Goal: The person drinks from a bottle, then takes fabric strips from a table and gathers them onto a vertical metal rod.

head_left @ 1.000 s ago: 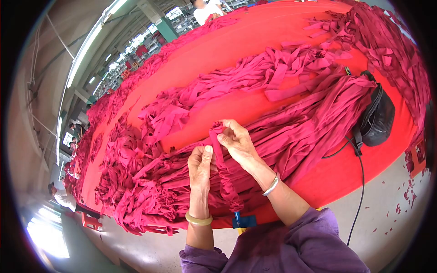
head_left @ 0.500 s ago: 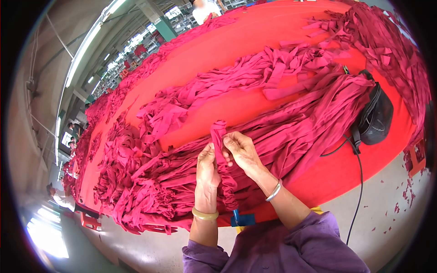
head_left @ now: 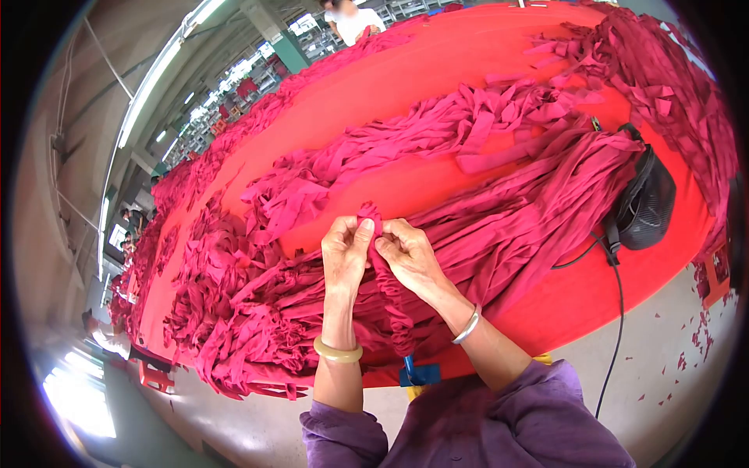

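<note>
A crimson fabric strip (head_left: 392, 308) stands bunched in tight folds along a thin blue rod (head_left: 409, 363) at the table's near edge. Near its upper end, my left hand (head_left: 346, 251) pinches the cloth, thumb on top. My right hand (head_left: 407, 253) grips the same strip from the other side, fingers close to the left thumb. A short twisted end of cloth pokes up above both hands. Whether the rod reaches up inside the folds to my fingers is hidden. Blue tape or cloth (head_left: 420, 376) sits at the rod's base.
Long crimson strips (head_left: 515, 203) lie in a thick bundle under and beyond my hands, on a red-covered table (head_left: 367, 195). A black mesh bag (head_left: 651, 199) with a cable (head_left: 616, 335) rests at the right. Another person (head_left: 355, 22) is at the far edge.
My left hand has moved up and left along the strip, its thumb now over the upper end. My right hand has shifted slightly, and its fingers have closed in beside the left.
</note>
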Available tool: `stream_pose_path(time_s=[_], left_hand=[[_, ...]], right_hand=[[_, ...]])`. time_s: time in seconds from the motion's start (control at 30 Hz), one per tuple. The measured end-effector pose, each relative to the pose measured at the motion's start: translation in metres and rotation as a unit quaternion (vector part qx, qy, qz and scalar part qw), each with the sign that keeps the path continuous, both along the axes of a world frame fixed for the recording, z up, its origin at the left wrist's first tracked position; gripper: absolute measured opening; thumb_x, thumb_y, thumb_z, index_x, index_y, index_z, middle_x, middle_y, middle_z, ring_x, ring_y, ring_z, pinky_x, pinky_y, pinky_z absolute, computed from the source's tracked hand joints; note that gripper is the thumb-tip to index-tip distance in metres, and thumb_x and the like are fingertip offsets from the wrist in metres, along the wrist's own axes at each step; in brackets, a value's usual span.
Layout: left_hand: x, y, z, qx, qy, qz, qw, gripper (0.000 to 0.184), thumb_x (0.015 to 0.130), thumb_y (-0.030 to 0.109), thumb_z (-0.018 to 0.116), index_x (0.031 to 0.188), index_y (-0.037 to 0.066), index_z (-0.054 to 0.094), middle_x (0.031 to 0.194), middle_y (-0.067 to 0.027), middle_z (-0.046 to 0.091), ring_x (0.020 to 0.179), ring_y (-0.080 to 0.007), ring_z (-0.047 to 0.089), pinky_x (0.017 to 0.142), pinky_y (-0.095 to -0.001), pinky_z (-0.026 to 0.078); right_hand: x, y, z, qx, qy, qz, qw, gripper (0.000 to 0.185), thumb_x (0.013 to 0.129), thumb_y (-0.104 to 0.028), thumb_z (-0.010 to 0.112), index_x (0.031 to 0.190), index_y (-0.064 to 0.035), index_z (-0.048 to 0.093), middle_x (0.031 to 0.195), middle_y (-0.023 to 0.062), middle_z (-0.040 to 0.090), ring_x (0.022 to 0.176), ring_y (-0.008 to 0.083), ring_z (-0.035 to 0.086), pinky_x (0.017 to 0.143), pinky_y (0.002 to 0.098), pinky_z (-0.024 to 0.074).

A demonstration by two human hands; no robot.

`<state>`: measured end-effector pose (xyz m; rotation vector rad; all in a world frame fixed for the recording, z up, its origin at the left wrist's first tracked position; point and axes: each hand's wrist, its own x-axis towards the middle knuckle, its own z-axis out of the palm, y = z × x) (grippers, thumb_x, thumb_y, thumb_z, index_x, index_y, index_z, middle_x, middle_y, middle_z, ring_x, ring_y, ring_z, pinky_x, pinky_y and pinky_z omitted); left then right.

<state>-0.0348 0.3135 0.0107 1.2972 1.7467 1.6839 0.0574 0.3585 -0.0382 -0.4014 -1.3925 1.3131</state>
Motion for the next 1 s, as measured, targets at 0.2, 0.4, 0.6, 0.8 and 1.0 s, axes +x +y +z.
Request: stream_pose_path(time_s=[0.2, 0.4, 0.6, 0.8, 1.0], left_hand=[[0.003, 0.006, -0.009, 0.053, -0.199, -0.025, 0.978, 0.014, 0.084, 0.011, 0.051, 0.072, 0.006, 0.054, 0.058, 0.0035, 0.049, 0.046, -0.0037, 0.040, 0.043, -0.0185, 0.034], [0.023, -0.004, -0.012, 0.088, -0.355, -0.006, 0.931, 0.011, 0.085, 0.009, 0.047, 0.087, 0.001, 0.054, 0.080, -0.0029, 0.057, 0.072, -0.0106, 0.053, 0.066, -0.0225, 0.043], [0.014, -0.009, -0.019, 0.061, -0.329, -0.033, 0.942, 0.010, 0.085, 0.013, 0.049, 0.086, 0.006, 0.054, 0.073, 0.0017, 0.054, 0.060, -0.0066, 0.049, 0.053, -0.0199, 0.039], [0.013, 0.005, -0.013, 0.047, -0.223, 0.021, 0.974, 0.029, 0.085, 0.016, 0.052, 0.057, 0.014, 0.042, 0.052, 0.0096, 0.030, 0.048, -0.0006, 0.026, 0.041, -0.0201, 0.021], [0.010, -0.004, -0.022, 0.073, -0.021, 0.039, 0.996, 0.033, 0.085, 0.014, 0.052, 0.057, 0.010, 0.034, 0.056, 0.0079, 0.024, 0.053, -0.0031, 0.020, 0.045, -0.0218, 0.018]], right_hand=[[-0.006, -0.001, -0.001, -0.077, 0.035, 0.034, 0.996, 0.016, 0.076, 0.000, 0.055, 0.091, 0.0050, 0.053, 0.064, 0.0033, 0.050, 0.056, 0.0070, 0.044, 0.047, 0.0230, 0.0366], [0.001, -0.008, -0.002, -0.067, 0.029, 0.032, 0.997, 0.011, 0.077, 0.000, 0.056, 0.087, 0.0031, 0.053, 0.065, 0.0011, 0.050, 0.058, 0.0050, 0.044, 0.049, 0.0201, 0.0368], [0.010, -0.006, -0.003, -0.044, -0.020, 0.015, 0.999, 0.004, 0.078, 0.000, 0.057, 0.081, 0.0007, 0.054, 0.067, -0.0013, 0.050, 0.060, 0.0029, 0.042, 0.050, 0.0180, 0.0350], [0.002, -0.008, -0.001, -0.080, 0.021, 0.002, 0.997, 0.010, 0.080, -0.005, 0.056, 0.072, -0.0005, 0.052, 0.059, -0.0052, 0.042, 0.055, 0.0024, 0.034, 0.047, 0.0190, 0.0289], [0.002, -0.016, -0.010, -0.073, -0.009, -0.005, 0.997, 0.020, 0.083, -0.007, 0.051, 0.065, -0.0009, 0.047, 0.057, -0.0047, 0.036, 0.053, 0.0037, 0.030, 0.045, 0.0209, 0.0252]])
